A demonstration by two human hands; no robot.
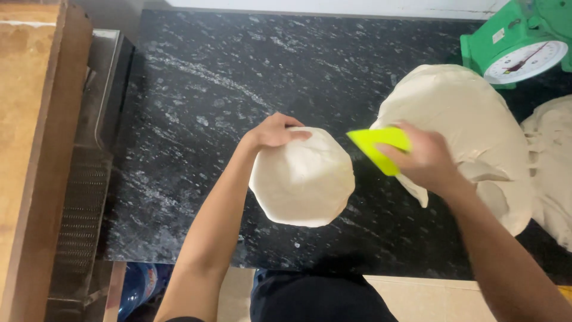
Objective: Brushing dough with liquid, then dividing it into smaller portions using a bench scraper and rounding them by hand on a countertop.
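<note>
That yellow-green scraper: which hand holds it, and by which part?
The right hand grips the yellow-green scraper by its right end. The left hand rests on the cut dough piece.

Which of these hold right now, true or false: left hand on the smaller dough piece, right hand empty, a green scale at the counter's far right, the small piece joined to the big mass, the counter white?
1. The left hand rests on the smaller dough piece. True.
2. The right hand is empty. False: its fingers hold a yellow-green scraper.
3. A green scale stands at the far right of the counter. True.
4. The smaller dough piece is joined to the large dough mass. False: bare counter shows between them.
5. The counter is white. False: it is black speckled stone.
</note>
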